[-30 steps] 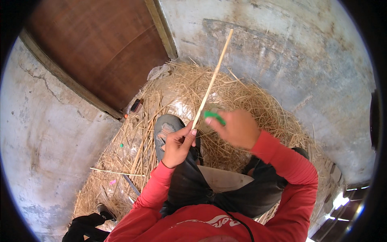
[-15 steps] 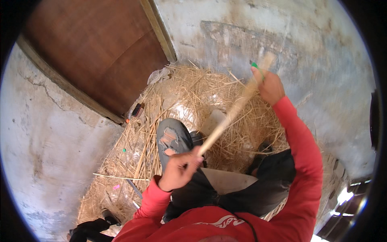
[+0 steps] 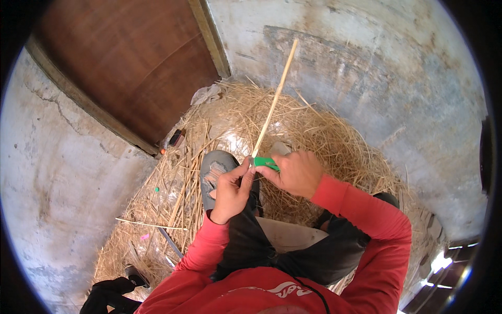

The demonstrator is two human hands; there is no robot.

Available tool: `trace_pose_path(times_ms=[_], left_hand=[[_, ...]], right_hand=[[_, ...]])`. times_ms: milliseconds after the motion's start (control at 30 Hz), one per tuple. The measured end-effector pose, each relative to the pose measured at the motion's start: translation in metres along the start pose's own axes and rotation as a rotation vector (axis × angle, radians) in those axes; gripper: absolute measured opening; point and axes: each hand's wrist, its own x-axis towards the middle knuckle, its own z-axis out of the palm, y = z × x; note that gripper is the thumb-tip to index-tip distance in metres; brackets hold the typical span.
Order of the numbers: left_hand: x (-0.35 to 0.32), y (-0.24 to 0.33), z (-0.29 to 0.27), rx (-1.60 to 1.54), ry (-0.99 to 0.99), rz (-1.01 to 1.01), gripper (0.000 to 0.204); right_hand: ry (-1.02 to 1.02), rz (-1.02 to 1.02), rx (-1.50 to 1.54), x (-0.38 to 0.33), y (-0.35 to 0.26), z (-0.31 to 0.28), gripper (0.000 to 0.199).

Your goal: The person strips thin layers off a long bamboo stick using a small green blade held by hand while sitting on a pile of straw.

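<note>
My left hand [image 3: 231, 193] is closed on the near end of a long, pale bamboo strip [image 3: 275, 102], which slants up and away toward the wall. My right hand [image 3: 300, 174] grips a green-handled knife [image 3: 266, 163], its front end against the strip right beside my left fingertips. The blade is mostly hidden between the fingers. Both hands meet above my knees, close to the torn trouser leg [image 3: 215, 175].
Shavings and straw-like scraps [image 3: 324, 136] cover the floor. Several loose strips [image 3: 196, 183] lie left of my knee, near a dark flat tool [image 3: 171, 242]. A brown door [image 3: 130, 63] and a plastered wall [image 3: 387, 83] close in the corner. Dark cloth [image 3: 112, 293] shows lower left.
My right hand has come down from the strip's far part to its near end, bringing the knife beside my left hand. My left hand has risen slightly, and the strip now points more steeply away.
</note>
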Motion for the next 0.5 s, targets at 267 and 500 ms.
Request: trace_pose_path(times_ms=[267,500], left_hand=[[-0.025,-0.005,-0.002,0.127,-0.013,-0.053,0.029],[-0.093,-0.011,-0.042,0.176,-0.394,-0.067,0.027]], right_hand=[[-0.005,0.226,-0.025,0.031,0.071,-0.011,0.065],[0.362,0.879,0.009,0.033,0.251,-0.082,0.066]])
